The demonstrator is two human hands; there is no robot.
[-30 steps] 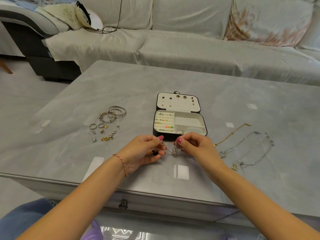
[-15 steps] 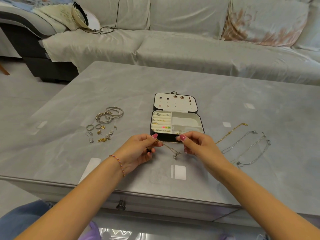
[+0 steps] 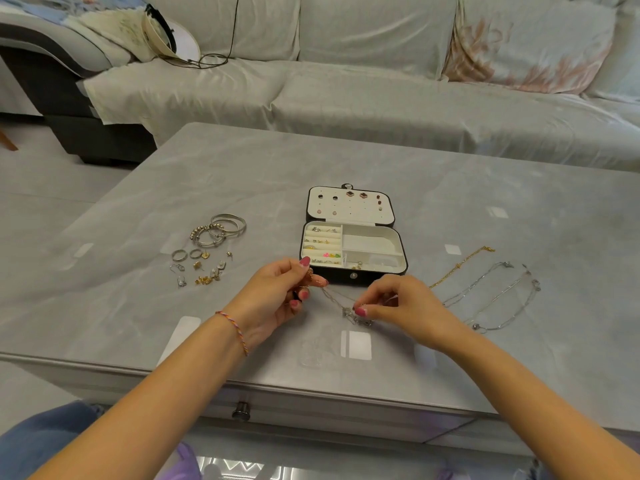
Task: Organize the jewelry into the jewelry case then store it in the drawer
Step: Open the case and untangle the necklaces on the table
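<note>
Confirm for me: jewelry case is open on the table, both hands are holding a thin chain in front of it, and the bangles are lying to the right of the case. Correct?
Not quite. The head view shows the bangles to the left of the jewelry case, not the right; chains lie on the right. The rest holds: the case is open, and the left hand and right hand pinch a thin chain in front of it.

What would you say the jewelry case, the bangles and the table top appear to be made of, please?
Jewelry case: black shell, probably faux leather, matte, with a pale, soft-looking lining. Bangles: silver-toned metal, polished, judging by their bright glints. Table top: grey veined stone or a stone-look slab, glossy, since it mirrors light patches.
</note>
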